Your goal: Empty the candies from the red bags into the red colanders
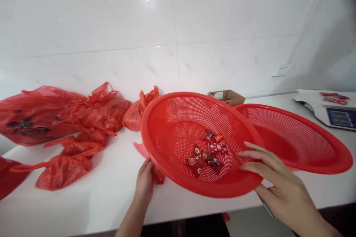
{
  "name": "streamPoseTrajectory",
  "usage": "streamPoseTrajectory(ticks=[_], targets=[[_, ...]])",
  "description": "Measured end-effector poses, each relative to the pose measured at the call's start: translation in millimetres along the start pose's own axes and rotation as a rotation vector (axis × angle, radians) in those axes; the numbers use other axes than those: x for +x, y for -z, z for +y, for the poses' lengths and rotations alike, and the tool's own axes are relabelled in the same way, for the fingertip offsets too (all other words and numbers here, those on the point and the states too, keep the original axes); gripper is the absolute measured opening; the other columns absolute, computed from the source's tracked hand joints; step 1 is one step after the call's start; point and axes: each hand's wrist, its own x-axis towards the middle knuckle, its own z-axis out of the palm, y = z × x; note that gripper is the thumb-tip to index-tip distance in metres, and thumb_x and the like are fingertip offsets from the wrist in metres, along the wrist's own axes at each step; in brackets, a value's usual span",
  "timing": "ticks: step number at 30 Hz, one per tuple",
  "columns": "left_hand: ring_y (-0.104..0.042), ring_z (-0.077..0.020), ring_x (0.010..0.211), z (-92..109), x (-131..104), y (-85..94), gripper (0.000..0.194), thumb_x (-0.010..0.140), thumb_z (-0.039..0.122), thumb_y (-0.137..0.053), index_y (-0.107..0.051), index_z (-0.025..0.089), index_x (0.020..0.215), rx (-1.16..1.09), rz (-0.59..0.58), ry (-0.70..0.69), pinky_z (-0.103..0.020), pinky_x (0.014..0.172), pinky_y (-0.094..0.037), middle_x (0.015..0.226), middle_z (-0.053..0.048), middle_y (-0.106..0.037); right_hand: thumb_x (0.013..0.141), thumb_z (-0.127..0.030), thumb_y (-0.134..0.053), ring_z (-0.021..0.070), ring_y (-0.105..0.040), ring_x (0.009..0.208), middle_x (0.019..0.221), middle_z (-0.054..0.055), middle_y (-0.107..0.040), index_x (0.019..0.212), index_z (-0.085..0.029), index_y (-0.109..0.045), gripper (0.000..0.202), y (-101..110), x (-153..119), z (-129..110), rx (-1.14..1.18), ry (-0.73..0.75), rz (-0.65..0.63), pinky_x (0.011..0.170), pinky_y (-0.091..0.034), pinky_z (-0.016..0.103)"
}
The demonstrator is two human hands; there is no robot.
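A red perforated basket is tilted toward me over the white table, with several dark red wrapped packets lying in its lower right part. My right hand grips its right rim, fingers over the inside and thumb below. At the lower left rim, my left hand is closed; part of it is hidden behind the basket. Red plastic film shows beside that hand and under the rim. A second red basket sits to the right, partly behind the first.
Knotted red plastic bags lie on the white table at the left and along the wall. Behind the baskets stands a small cardboard box. A scale with red packets is at the far right.
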Motion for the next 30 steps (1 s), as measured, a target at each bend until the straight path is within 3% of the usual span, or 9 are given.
streamPoseTrajectory(ticks=[5,8,12,15,18,22,24,26,30], targets=[[-0.07,-0.02,0.091,-5.6,-15.6,46.0,0.039,0.064,0.039,-0.077,-0.071,0.018,0.096,-0.177,0.143,0.128,-0.028,0.077,-0.055,0.098,-0.005,-0.075,0.088,-0.022,-0.049,0.0258,-0.054,0.122,0.113,0.004,-0.066,0.098,-0.028,-0.066,0.021,-36.2,-16.2,18.6,-0.123,-0.022,-0.069,0.085,-0.055,0.04],[-0.065,-0.0241,0.108,-5.0,-28.9,55.1,0.042,0.068,0.044,-0.075,-0.071,0.018,0.101,-0.021,0.091,0.135,-0.03,0.089,-0.052,0.107,-0.006,-0.074,0.091,-0.028,-0.048,0.0263,-0.056,0.119,0.112,0.005,-0.066,0.099,-0.026,-0.068,0.022,-49.4,-32.9,37.0,-0.244,-0.063,-0.093,0.083,-0.055,0.039],[-0.067,-0.0281,0.103,5.5,-48.3,62.2,0.049,0.072,0.052,-0.071,-0.069,0.019,0.108,0.21,-0.086,0.106,-0.035,0.091,-0.052,0.103,-0.007,-0.074,0.094,-0.042,-0.042,0.034,-0.052,0.123,0.124,0.011,-0.06,0.104,-0.022,-0.069,0.035,-46.6,-44.9,45.1,-0.336,-0.136,-0.125,0.088,-0.053,0.051],[-0.066,-0.0298,0.106,13.3,-60.6,65.1,0.051,0.068,0.049,-0.076,-0.069,0.024,0.112,0.298,-0.197,0.026,-0.037,0.093,-0.051,0.11,-0.007,-0.072,0.091,-0.053,-0.045,0.0435,-0.041,0.131,0.143,0.013,-0.046,0.121,-0.026,-0.063,0.045,-30.4,-37.5,15.7,-0.342,-0.218,-0.12,0.092,-0.044,0.067],[-0.06,-0.0325,0.116,18.4,-72.5,57.7,0.056,0.06,0.04,-0.083,-0.071,0.03,0.114,0.382,-0.294,-0.108,-0.04,0.099,-0.049,0.12,-0.007,-0.069,0.088,-0.045,-0.056,0.0359,-0.047,0.129,0.146,0.01,-0.044,0.131,-0.033,-0.054,0.045,-26.6,-21.4,-43.3,-0.073,-0.289,-0.117,0.095,-0.049,0.055],[-0.062,-0.033,0.11,26.2,-87.3,31.9,0.054,0.057,0.028,-0.083,-0.074,0.032,0.111,0.514,-0.528,-0.175,-0.041,0.099,-0.049,0.112,-0.007,-0.072,0.077,-0.038,-0.07,0.0267,-0.059,0.116,0.132,0.008,-0.057,0.139,-0.033,-0.042,0.068,-72.2,-5.0,-112.8,0.487,-0.384,-0.354,0.094,-0.052,0.04],[-0.066,-0.0298,0.099,30.7,-90.8,23.8,0.044,0.063,0.029,-0.079,-0.075,0.03,0.107,0.518,-0.593,-0.159,-0.037,0.092,-0.052,0.105,-0.007,-0.073,0.082,-0.035,-0.064,0.0236,-0.062,0.108,0.121,0.007,-0.063,0.129,-0.027,-0.05,0.049,-102.9,-1.5,-123.6,0.647,-0.48,-0.391,0.092,-0.051,0.036],[-0.067,-0.0249,0.085,34.1,-89.6,27.7,0.026,0.071,0.038,-0.072,-0.078,0.026,0.095,0.503,-0.526,-0.115,-0.031,0.081,-0.055,0.092,-0.007,-0.074,0.09,-0.036,-0.054,0.0189,-0.064,0.089,0.098,0.005,-0.068,0.107,-0.021,-0.059,0.023,-123.8,-0.2,-118.5,0.766,-0.582,-0.389,0.081,-0.051,0.03],[-0.067,-0.0222,0.079,35.3,-74.8,72.4,0.034,0.073,0.054,-0.068,-0.075,0.022,0.078,0.518,-0.207,-0.009,-0.025,0.074,-0.053,0.078,-0.004,-0.073,0.093,-0.049,-0.049,0.015,-0.058,0.074,0.08,0.002,-0.062,0.09,-0.019,-0.057,0.031,-127.9,-2.8,-90.3,0.877,-0.832,-0.227,0.069,-0.046,0.024]])
